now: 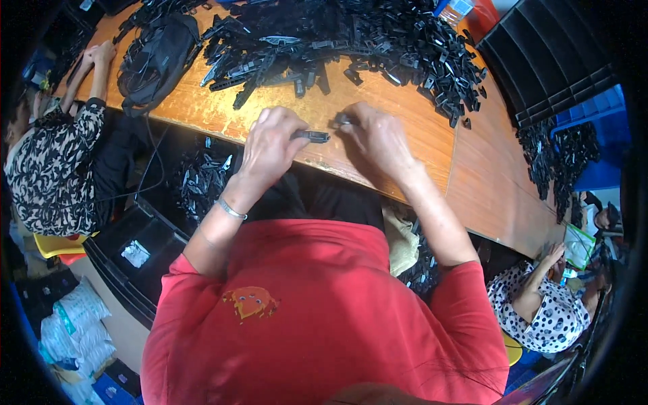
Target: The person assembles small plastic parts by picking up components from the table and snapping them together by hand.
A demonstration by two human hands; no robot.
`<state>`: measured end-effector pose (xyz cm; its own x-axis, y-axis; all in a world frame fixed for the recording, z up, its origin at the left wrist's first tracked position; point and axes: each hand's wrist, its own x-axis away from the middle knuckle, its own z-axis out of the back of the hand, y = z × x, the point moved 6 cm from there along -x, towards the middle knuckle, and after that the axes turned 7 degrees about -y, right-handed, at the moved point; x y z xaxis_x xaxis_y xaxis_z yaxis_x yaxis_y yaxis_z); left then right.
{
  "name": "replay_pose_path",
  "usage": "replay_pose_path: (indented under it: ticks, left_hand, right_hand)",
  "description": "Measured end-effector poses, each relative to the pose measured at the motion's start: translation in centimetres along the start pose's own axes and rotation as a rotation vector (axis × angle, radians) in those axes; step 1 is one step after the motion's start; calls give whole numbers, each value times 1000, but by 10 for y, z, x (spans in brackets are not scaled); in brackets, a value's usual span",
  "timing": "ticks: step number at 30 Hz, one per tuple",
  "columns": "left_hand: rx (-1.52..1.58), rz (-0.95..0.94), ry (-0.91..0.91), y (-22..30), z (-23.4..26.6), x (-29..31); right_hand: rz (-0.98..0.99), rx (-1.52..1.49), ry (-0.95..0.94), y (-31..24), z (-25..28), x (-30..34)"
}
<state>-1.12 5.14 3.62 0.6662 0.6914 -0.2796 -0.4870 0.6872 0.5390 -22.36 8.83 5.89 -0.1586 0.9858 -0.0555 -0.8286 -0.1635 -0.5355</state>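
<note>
My left hand (271,138) is closed on a narrow black plastic part (312,136), whose end sticks out to the right past the fingertips. Just right of it, my right hand (379,135) pinches a small dark piece (343,119), mostly covered by the fingers. A gap separates the two pieces. Both hands are over the front edge of the wooden table (405,115). Beyond them lies a heap of long black plastic parts (270,57), and to its right spreads a pile of smaller black pieces (449,81).
A black backpack (158,61) lies at the table's left. Below the edge, a black bin (202,179) holds more parts. Large black trays (547,54) and a blue crate (601,155) stand at right. Co-workers sit at left (54,169) and right (540,304).
</note>
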Motion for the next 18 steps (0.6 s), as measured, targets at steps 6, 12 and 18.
replay_pose_path:
  ticks: [6,12,18]
  left_hand:
    - [30,77,94,-14,8,10]
    - [28,24,128,-19,5,9]
    - [41,-9,146,-19,2,6]
  right_hand:
    - [152,-80,123,-24,-19,-3]
    - [155,-96,102,-13,-26,1]
    - [194,-72,95,-13,-26,-8]
